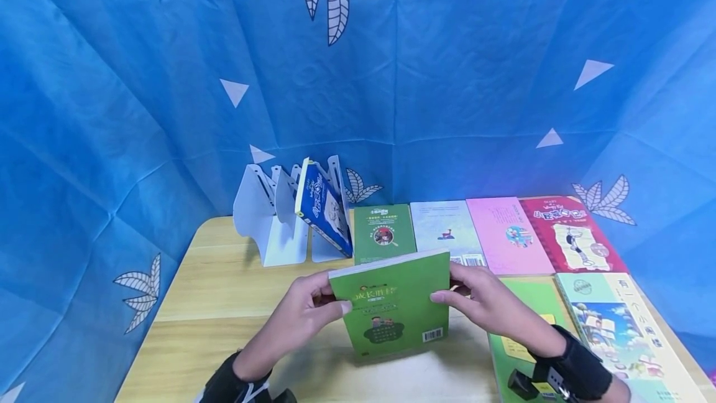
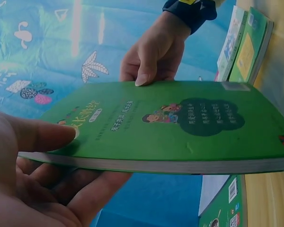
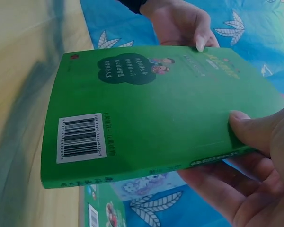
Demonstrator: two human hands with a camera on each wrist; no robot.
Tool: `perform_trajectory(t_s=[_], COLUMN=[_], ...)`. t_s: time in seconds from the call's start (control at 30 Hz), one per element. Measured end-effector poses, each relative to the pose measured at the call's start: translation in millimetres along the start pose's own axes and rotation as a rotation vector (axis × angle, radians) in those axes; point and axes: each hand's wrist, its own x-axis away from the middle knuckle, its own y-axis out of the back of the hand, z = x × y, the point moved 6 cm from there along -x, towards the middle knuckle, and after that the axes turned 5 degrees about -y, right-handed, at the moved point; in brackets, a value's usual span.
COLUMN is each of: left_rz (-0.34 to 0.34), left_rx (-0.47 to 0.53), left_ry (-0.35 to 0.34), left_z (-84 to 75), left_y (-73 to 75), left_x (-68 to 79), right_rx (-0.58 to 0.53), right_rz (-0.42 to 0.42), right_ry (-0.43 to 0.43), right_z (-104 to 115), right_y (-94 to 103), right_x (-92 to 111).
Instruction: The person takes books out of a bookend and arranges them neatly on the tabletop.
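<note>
A green book (image 1: 399,310) is held upright over the front of the table, its barcoded back cover toward the head camera. My left hand (image 1: 304,313) pinches its left edge, thumb on the cover and fingers behind; the left wrist view shows the page edges on that side. On the opposite edge, the spine side, my right hand (image 1: 486,300) pinches the book in the same way. The right wrist view shows the barcode (image 3: 81,137) near the spine. Behind the held book stands a white bookend rack (image 1: 285,241) with a blue book (image 1: 327,207) leaning in it.
Along the back lie a green book (image 1: 383,229), a pale book (image 1: 444,226), a pink book (image 1: 509,235) and a red book (image 1: 573,235). Another green book (image 1: 520,297) and a book with a sky picture (image 1: 610,328) lie at the right. Blue cloth (image 1: 447,79) hangs behind the table.
</note>
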Motion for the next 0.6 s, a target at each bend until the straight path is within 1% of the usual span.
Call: perform_trajectory(t_s=[0.2,0.3,0.43,0.6], left_rz=[-0.007,-0.012,-0.022,-0.074], left_rx=[0.010,0.022,0.077,0.136], left_ry=[0.039,0.064,0.086,0.110], left_z=[3.7,5.3,6.5,8.7], left_y=[-0.6,-0.8,0.0,4.5], left_x=[-2.4,-3.9,-6.7,-11.2], right_rx=[0.080,0.095,0.076,0.027], right_rz=[-0.043,-0.047,-0.032,0.006], right_ry=[0.010,-0.003,-0.039,-0.074], right_z=[3.7,4.8,5.5,4.7], right_y=[0.7,0.9,0.1,-2.7], right_x=[3.2,5.2,8.0,10.7])
